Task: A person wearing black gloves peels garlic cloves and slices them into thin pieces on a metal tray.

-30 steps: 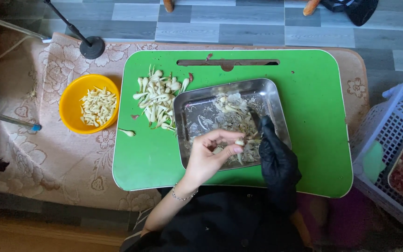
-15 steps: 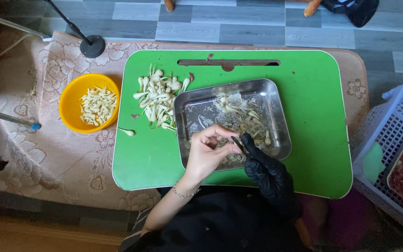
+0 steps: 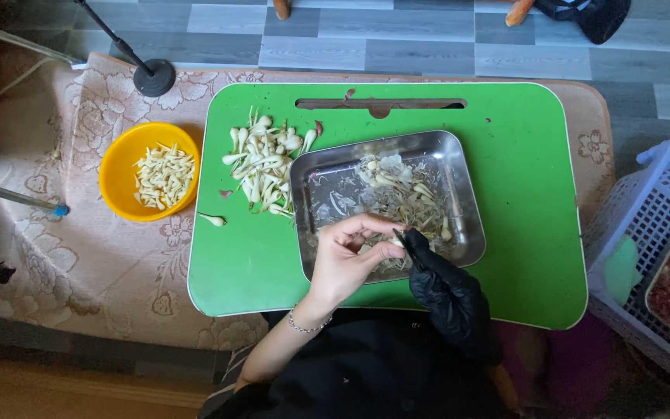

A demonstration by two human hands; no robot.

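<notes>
Taking the steel tray (image 3: pixel 459 167) as the landmark, here is the scene from left to right. Well left of the tray, a yellow bowl (image 3: pixel 115 167) held cut white pieces. Between bowl and tray, a pile of small white bulbs (image 3: pixel 264 164) lay on the green board (image 3: pixel 521 140), touching the tray's left rim, with one stray bulb (image 3: pixel 212 220) just below the pile.

Over the tray's near edge, your bare left hand (image 3: pixel 344 262) was curled, its fingertips pinched around a small pale piece (image 3: pixel 394 242), probably one of the bulbs. A second earlier that hand had been spread looser over the tray's middle; it had since drawn in towards you and tightened.

Your right hand (image 3: pixel 445 293), in a black glove, had been lying along the tray's right side. It had swung inward, and its fingertips now met the left hand's at the piece. Whether it gripped a small blade, you could not tell from this view.

The two hands had come together on one piece, which suggested trimming or peeling was under way above the scraps (image 3: pixel 397 194) in the tray.

Far right of the tray stood a white basket (image 3: pixel 664 178).
</notes>
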